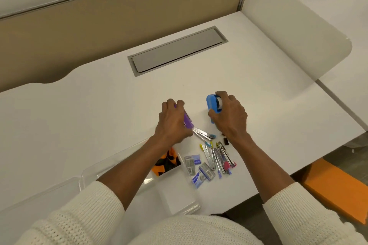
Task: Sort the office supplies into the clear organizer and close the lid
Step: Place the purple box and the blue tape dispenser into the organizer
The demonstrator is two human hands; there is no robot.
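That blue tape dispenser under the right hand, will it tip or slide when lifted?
The blue tape dispenser looks like rigid plastic, so it probably won't flex. The right hand wraps most of it, so it seems small and likely light. It stands on a smooth white desk, so a sideways push would probably slide it rather than tip it.

Purple stapler (pixel 188 120), silver metal arm. Blue tape dispenser (pixel 212 105), white roll. Orange-and-black patterned items (pixel 167 162) in clear organizer (pixel 111 162). Blue-grey staple boxes (pixel 196 168). White desk (pixel 89 109), grey cable hatch (pixel 177 50). Cream knit sleeves (pixel 89 211).
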